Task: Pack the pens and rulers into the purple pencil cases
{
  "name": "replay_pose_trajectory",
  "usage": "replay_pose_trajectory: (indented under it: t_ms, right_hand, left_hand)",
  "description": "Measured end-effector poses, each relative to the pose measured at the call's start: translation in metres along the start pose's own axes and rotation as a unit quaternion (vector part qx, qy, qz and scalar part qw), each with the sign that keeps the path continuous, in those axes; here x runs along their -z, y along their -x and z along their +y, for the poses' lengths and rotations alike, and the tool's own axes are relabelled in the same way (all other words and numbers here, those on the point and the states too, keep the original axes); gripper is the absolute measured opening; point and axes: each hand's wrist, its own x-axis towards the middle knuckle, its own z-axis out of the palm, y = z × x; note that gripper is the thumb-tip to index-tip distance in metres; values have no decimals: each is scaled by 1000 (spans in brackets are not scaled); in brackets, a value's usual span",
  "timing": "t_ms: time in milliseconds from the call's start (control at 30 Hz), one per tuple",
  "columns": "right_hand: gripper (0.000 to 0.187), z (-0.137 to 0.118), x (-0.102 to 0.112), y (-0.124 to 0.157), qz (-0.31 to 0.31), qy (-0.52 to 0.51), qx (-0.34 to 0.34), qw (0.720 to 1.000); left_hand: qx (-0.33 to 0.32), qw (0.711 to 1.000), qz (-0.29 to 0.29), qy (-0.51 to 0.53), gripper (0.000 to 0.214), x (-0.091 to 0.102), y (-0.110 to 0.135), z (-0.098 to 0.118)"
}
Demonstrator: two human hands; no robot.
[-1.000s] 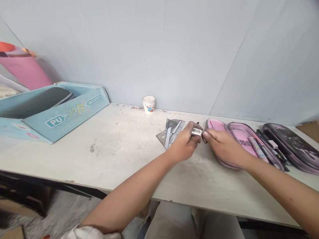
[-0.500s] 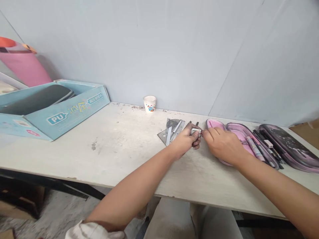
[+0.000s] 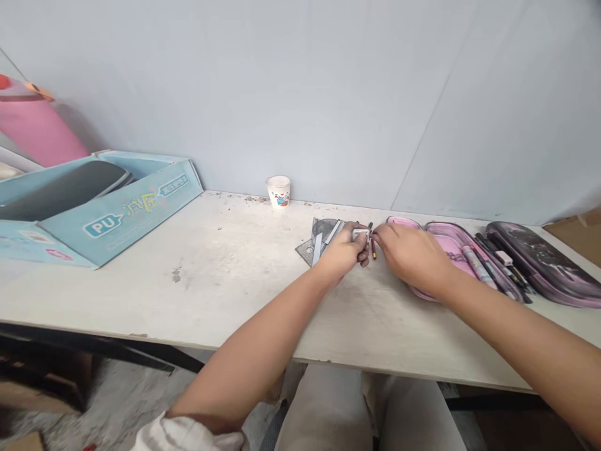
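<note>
Head camera shows a big pale wall (image 3: 300, 94) behind a long white table (image 3: 188, 294) with dirty scuffs on top. Far left of my fingers sits a blue box (image 3: 122, 213). Past my fingers stands a little paper cup (image 3: 278, 191). To their right lie a pink pencil case (image 3: 451, 247) and a dark case (image 3: 539, 263). Just left of them are see-through rulers (image 3: 319, 241). My left hand (image 3: 342, 250) pinches a small silver sharpener (image 3: 360, 233) over the table. My right hand (image 3: 413, 257) is just beside it, with its fingers (image 3: 381, 233) pressed together. I cannot tell if they grip it too.

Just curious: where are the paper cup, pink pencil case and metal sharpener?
Paper cup (image 3: 278, 198), head view, side wall.
Pink pencil case (image 3: 446, 243), head view, inner lining.
Metal sharpener (image 3: 361, 232), head view, top face.
</note>
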Motion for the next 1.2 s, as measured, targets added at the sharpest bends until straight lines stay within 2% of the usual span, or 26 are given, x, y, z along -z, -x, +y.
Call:
replay_pose_trajectory:
  t_ms: [67,100,167,200,267,300,333,367,400,467,500,533,600,667,733,800,867,900,933,1000,1033,1100,1133,1200]
  right_hand:
    - [22,-3,1,1,36,89,47,994]
    - [21,-3,1,-1,35,83,41,995]
    - [24,-3,2,-5,-7,-33,-10,999]
    - [27,-2,2,-8,-48,-128,-44,990]
    - [31,2,2,-12,-147,-316,-98,932]
    - [31,3,1,-13,-185,-378,-117,899]
    - [31,5,1,-14,-201,-409,-134,880]
    - [31,6,0,-13,-195,-406,-142,881]
    - [32,6,-1,-12,-169,-370,-138,903]
    - [30,4,-3,-9,-77,-217,-90,969]
    - [27,2,-4,-7,-33,-123,-48,991]
    - [23,0,-4,-7,-2,-35,-4,999]
    - [20,-2,-4,-7,13,76,47,996]
    - [21,-2,-3,-11,-18,58,35,998]
    - [28,0,0,-16,-74,-75,-21,994]
    - [33,5,1,-19,-140,-238,-79,958]
    - [34,7,1,-19,-168,-311,-115,928]
    - [34,7,1,-17,-155,-295,-118,936]
    - [33,6,0,-15,-126,-247,-107,955]
    - [28,2,-3,-11,-45,-88,-53,994]
    - [25,0,-4,-9,-13,-7,-19,1000]
    - [22,-3,-6,-8,15,100,29,994]
    - [23,-3,-7,-8,11,116,36,993]
    - [22,-1,-9,-11,-13,81,17,996]
  left_hand:
    - [2,999,1,52,5,-1,0,2]
    - [-7,999,-1,46,5,-1,1,4]
    - [-35,999,-5,-16,8,2,2,6]
    - [-51,997,-7,-61,10,5,3,6]
    - [-72,986,-20,-146,14,9,3,5]
    - [-76,981,-26,-176,15,10,2,4]
    - [-74,978,-30,-194,15,11,1,3]
    - [-66,977,-29,-201,15,11,0,2]
    - [-55,980,-21,-191,13,10,-1,1]
    - [-30,992,8,-119,8,8,-2,0]
    - [-17,997,18,-68,6,7,-3,-1]
    - [-4,1000,25,-16,5,6,-3,-1]
    - [12,998,23,53,4,6,-3,0]
    - [5,999,9,50,6,6,-1,1]
    - [-24,1000,-4,3,8,6,0,1]
    - [-44,997,-16,-53,9,6,1,1]
    - [-40,994,-14,-101,9,6,0,0]
    - [-33,993,-7,-114,9,5,-1,-1]
    - [-26,993,3,-115,9,5,-2,-1]
    - [-20,996,27,-84,8,5,-3,-2]
    - [-17,997,34,-60,8,5,-4,-2]
    - [-14,999,37,-24,6,7,-5,-2]
    - [-13,999,37,-22,6,8,-5,-2]
    - [-16,998,36,-51,7,10,-4,-2]
